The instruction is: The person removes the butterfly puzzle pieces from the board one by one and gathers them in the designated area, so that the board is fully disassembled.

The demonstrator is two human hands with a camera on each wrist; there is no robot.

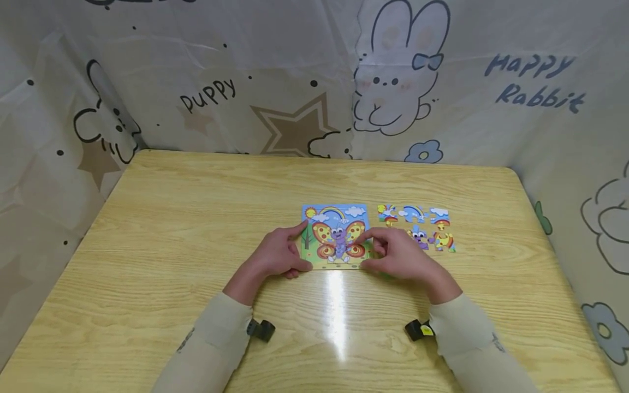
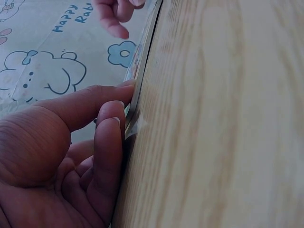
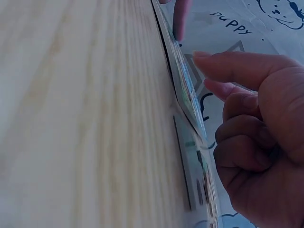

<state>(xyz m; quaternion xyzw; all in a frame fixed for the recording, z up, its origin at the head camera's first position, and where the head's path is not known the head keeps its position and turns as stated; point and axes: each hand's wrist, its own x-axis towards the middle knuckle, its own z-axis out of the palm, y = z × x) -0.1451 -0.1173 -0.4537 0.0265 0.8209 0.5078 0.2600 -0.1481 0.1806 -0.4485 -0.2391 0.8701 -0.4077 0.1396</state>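
A butterfly jigsaw puzzle board (image 1: 336,217), with a sun, rainbow and green meadow, lies on the table between the hands. My left hand (image 1: 279,252) grips its left side, thumb at the near corner and index finger up along the edge. In the left wrist view that thumb (image 2: 102,97) is against the board's rim. Over the board's right side, my right hand (image 1: 395,252) reaches its index fingertip to the lower wing, its thumb by the near right corner. The right wrist view has its other fingers (image 3: 247,137) folded, with nothing between thumb and index finger.
To the right of the board lie several loose jigsaw pieces: a sun piece (image 1: 387,212), a rainbow piece (image 1: 413,213), a cloud piece (image 1: 440,216) and a wing piece (image 1: 444,240). A purple butterfly-face piece (image 1: 419,236) is partly behind the right hand. Patterned cloth (image 1: 275,71) surrounds the wooden table (image 1: 196,218).
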